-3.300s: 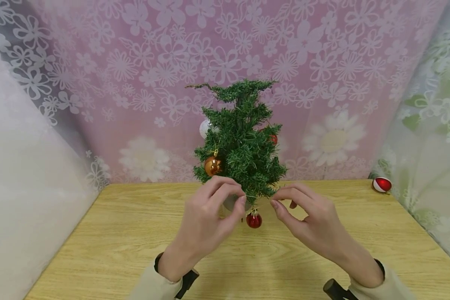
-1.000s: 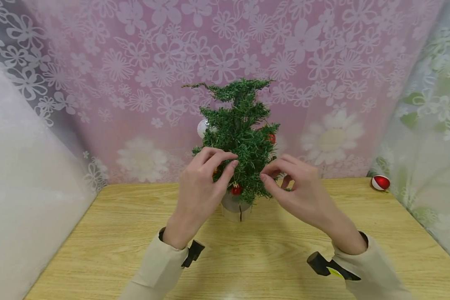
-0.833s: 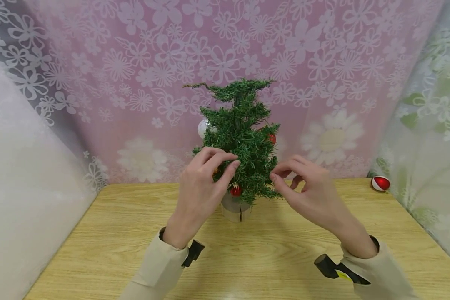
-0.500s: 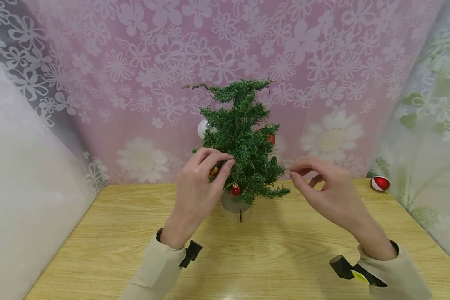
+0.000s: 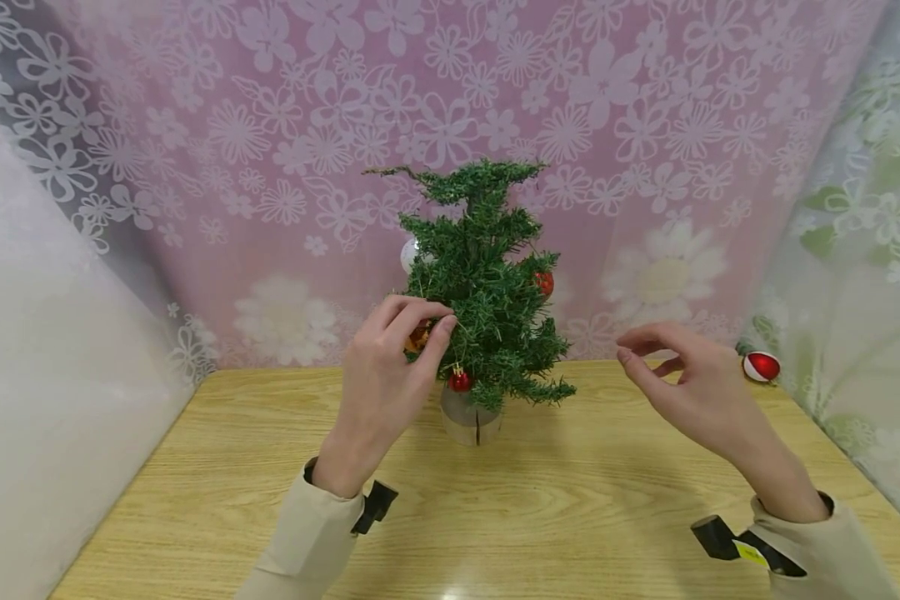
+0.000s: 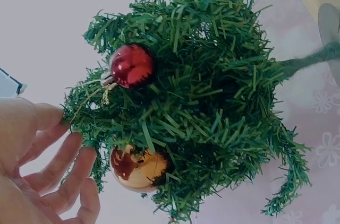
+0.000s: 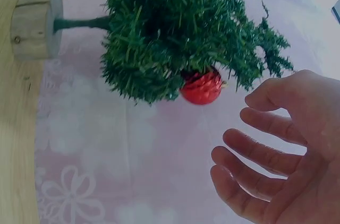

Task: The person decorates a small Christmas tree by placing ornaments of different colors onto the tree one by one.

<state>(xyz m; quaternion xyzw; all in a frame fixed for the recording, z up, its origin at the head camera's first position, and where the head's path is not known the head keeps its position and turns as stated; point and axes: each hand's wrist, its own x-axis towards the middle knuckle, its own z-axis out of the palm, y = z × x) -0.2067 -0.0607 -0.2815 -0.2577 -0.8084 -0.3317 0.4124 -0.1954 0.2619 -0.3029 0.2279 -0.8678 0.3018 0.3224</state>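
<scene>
A small green Christmas tree (image 5: 487,275) stands on a round wooden base (image 5: 471,421). My left hand (image 5: 386,358) is at its front left, thumb and forefinger pinching the gold string (image 6: 85,102) of a small shiny red Christmas ball (image 5: 460,380). That ball hangs against the lower branches. Behind my left fingers is an orange-gold ball (image 6: 139,170), partly covered by the hand in the head view. My right hand (image 5: 693,383) hovers to the right of the tree, apart from it, fingers loosely bent and holding nothing in the right wrist view.
On the tree's right side hangs another red ball (image 5: 543,283), and a white ball (image 5: 410,255) shows at its left. A red and white ball (image 5: 761,367) lies at the table's (image 5: 570,500) back right corner. A flowered pink curtain (image 5: 330,167) backs the table.
Both hands brought the red ball up from the front to the tree's lower branches. My right hand then drew away to the right. My left hand and the ball shifted slightly left.
</scene>
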